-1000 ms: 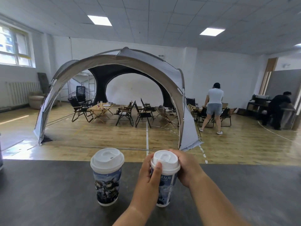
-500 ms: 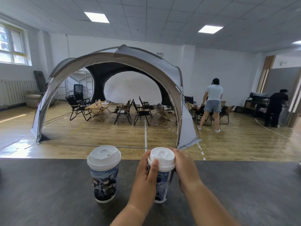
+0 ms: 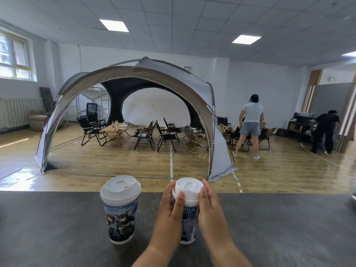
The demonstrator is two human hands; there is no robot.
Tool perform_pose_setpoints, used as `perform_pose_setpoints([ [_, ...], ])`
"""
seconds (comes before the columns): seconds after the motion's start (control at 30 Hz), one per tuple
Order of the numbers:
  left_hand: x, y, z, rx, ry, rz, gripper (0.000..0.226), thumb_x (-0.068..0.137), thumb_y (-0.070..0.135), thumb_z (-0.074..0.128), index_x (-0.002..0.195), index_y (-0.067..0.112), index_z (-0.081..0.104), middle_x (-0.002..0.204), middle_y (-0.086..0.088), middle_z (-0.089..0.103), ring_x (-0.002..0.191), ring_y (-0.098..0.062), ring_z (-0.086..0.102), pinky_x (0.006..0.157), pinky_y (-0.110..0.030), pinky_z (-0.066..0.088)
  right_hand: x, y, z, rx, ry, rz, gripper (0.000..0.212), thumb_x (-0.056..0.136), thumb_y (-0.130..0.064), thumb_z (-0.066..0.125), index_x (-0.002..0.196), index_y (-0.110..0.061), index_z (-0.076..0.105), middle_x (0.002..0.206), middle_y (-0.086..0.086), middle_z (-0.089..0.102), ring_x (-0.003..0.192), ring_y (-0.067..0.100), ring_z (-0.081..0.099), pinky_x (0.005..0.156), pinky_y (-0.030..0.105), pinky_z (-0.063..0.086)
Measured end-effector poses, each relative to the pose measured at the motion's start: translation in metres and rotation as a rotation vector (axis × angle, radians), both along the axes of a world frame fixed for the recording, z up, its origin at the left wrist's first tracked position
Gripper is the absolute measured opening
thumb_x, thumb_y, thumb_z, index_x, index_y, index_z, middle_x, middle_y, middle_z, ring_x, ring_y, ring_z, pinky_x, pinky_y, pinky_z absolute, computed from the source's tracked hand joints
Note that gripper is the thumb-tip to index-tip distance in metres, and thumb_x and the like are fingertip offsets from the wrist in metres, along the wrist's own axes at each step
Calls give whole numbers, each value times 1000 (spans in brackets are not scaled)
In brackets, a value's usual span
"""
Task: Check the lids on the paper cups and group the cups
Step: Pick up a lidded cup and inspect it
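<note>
Left grip (image 3: 169, 208) and right grip (image 3: 211, 209) wrap round the small cup (image 3: 188, 218) between them, steadying it on the worktop (image 3: 57, 228). The left thumb (image 3: 180, 197) touches its lid (image 3: 187, 186), likely to test it. The big cup (image 3: 120, 214) stands just left of them.

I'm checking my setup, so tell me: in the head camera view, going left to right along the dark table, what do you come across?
On the dark table: free-standing lidded cup → left hand → held cup, gripped from both sides → right hand.
</note>
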State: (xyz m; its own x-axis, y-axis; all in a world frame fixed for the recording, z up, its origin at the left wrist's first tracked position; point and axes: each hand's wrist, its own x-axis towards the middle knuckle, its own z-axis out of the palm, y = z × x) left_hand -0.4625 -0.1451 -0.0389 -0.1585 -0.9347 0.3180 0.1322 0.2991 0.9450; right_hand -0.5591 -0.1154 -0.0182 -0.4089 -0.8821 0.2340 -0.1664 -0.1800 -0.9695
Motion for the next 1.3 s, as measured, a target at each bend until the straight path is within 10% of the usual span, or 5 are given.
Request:
perform_pose_setpoints([
  [0.27,0,-1,1,78,82,-28,25,95,38,48,116,52,48,122,28,55,108,16,53,77,-3,43,0,2,-6,-47,-42,62,71,78,-57,52,142,-29,39,134,-11,52,122,5,51,98,21,44],
  [0.53,-19,12,13,98,240,90,33,100,39,34,129,33,49,120,18,57,104,10,53,75,-5,46,-2,2,-1,-56,-125,14,40,86,-34,69,120,-30,48,115,-6,65,105,8,64,93,32,54],
  [0.67,-30,11,15,155,304,67,57,85,60,35,134,31,45,129,1,57,115,-12,58,98,-31,49,0,4,0,-73,-136,-21,39,86,-29,71,114,-31,45,114,-5,63,102,9,64,83,24,54],
  [1.0,-31,8,20,195,342,95,34,104,34,28,121,19,54,107,-7,65,86,-10,66,55,-11,50,-3,5,1,-68,-198,-52,19,92,-28,65,105,-29,51,111,-3,63,100,9,63,74,19,49],
  [1.3,-13,-11,25,319,238,14,30,99,22,41,105,18,69,95,-5,75,88,-21,72,71,-36,57,-15,0,10,5,-191,-8,16,93,-22,62,108,-20,56,105,-1,67,92,10,63,65,18,45],
])
